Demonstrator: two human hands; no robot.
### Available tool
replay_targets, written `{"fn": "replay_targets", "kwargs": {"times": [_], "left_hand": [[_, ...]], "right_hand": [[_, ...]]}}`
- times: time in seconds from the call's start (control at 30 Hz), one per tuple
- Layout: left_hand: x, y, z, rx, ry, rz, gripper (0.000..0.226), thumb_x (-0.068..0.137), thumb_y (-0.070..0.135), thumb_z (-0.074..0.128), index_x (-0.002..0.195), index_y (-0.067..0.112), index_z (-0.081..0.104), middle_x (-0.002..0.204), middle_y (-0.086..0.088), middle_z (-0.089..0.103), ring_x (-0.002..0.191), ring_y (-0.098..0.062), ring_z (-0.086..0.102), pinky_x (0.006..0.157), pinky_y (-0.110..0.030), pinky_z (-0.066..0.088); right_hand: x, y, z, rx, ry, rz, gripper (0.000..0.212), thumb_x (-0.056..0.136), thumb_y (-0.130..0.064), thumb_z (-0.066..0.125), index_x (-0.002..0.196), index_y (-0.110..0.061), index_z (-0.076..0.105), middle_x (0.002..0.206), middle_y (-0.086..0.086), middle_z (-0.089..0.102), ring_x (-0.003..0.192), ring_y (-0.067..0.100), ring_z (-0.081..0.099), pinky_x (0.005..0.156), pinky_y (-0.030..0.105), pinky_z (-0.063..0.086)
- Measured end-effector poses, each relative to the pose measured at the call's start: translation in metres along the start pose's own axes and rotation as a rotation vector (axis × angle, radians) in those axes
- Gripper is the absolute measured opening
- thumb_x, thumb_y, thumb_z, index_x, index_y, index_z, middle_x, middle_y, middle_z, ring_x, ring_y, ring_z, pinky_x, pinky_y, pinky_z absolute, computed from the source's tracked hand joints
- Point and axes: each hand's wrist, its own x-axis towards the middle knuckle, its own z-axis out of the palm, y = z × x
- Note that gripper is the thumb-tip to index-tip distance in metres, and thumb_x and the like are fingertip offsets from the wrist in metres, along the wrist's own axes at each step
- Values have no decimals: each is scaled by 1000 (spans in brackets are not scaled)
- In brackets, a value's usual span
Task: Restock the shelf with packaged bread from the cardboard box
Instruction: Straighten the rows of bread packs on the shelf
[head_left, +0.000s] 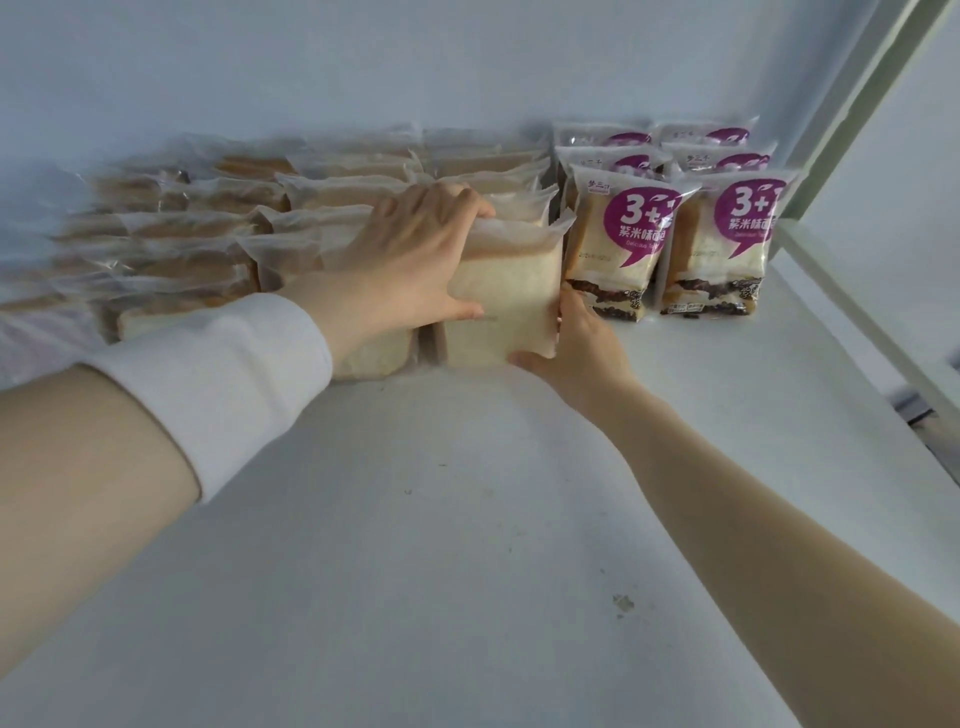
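Now both hands on clear-wrapped white bread pack (501, 306): left hand (410, 260) curled over its top edge, thumb on face; right hand (576, 343) pinching lower right corner. Pack upright, long axis vertical, straight ahead of me toward shelf (467, 519) back edge, between plain rows (337, 192) and purple packs (618, 244) reading "3+", "紫米", "Delicious".

White shelf (467, 519), flecked with small dark specks. Clear-wrapped bread packs (504, 306) are cream with tan crusts. At two o'clock, printed packs (613, 260) bear purple bubbles, white lettering. Sleeve (223, 384) white.
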Motion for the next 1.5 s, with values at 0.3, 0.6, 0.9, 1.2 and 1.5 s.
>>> {"fn": "replay_targets", "kwargs": {"times": [0.3,0.6,0.9,1.2,1.5], "left_hand": [[23,37,-30,-7,110,154,86,79,46,65,144,13,19,148,-15,28,137,-31,27,114,-44,19],[117,85,0,123,-3,122,98,72,50,71,145,9,20,148,-17,32,135,-35,31,111,-47,25],[128,90,1,202,54,-24,93,60,56,75,125,2,37,128,-20,43,118,-35,41,98,-46,36],[123,93,7,143,59,-135,92,61,57,74,125,2,37,126,-21,40,116,-36,40,95,-43,34],[126,84,-1,13,-144,-103,107,68,55,69,148,18,8,159,-8,-6,147,-26,-1,116,-48,12]], "right_hand": [[-15,36,-82,-154,182,42,57,74,-37,74,123,-14,55,121,5,60,107,19,55,91,32,44],[34,119,-123,49,279,269,102,71,-39,77,148,-19,13,150,7,24,140,24,24,115,42,25],[79,164,-114,360,137,37,72,69,-23,80,129,-17,41,116,-6,54,104,9,54,78,15,46],[84,165,-107,440,83,-51,79,73,-19,77,137,-17,32,124,-8,48,113,7,48,94,22,45],[110,170,-114,524,-159,-97,104,59,-31,85,141,-12,24,127,4,53,116,10,55,87,18,53]]}}
